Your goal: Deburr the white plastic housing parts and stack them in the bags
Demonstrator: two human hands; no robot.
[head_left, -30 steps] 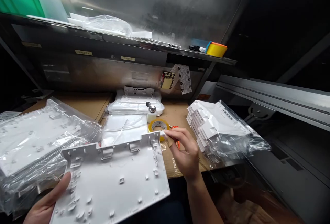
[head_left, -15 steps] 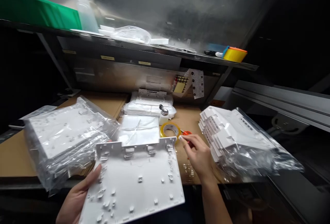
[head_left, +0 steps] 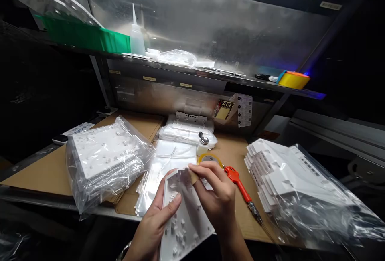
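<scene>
A white plastic cover panel [head_left: 186, 225], with small clips and pegs moulded on its inner face, is tilted up close to me. My left hand [head_left: 155, 223] grips it by the left edge, thumb on the inner face. At the panel's top edge, my right hand [head_left: 216, 195] has thumb and forefinger pinched together. A small tan patch [head_left: 194, 177] shows by these fingers; I cannot tell what it is. Just behind are a roll of yellow tape [head_left: 201, 158], partly hidden by the right hand, and a red-handled tool [head_left: 240, 183] with a cord.
Bagged white panels [head_left: 105, 152] are stacked at left, more bagged panels [head_left: 279, 172] at right. Clear plastic bags [head_left: 171, 152] lie between them, near a small pump bottle [head_left: 203, 144]. A metal shelf [head_left: 168, 63] crosses above, holding a green bin [head_left: 87, 38] and a squeeze bottle [head_left: 137, 40].
The panel has turned steeper and shifted right in my left hand. My right hand has moved from beside the tape to the panel's top edge. The view has swung left and upward.
</scene>
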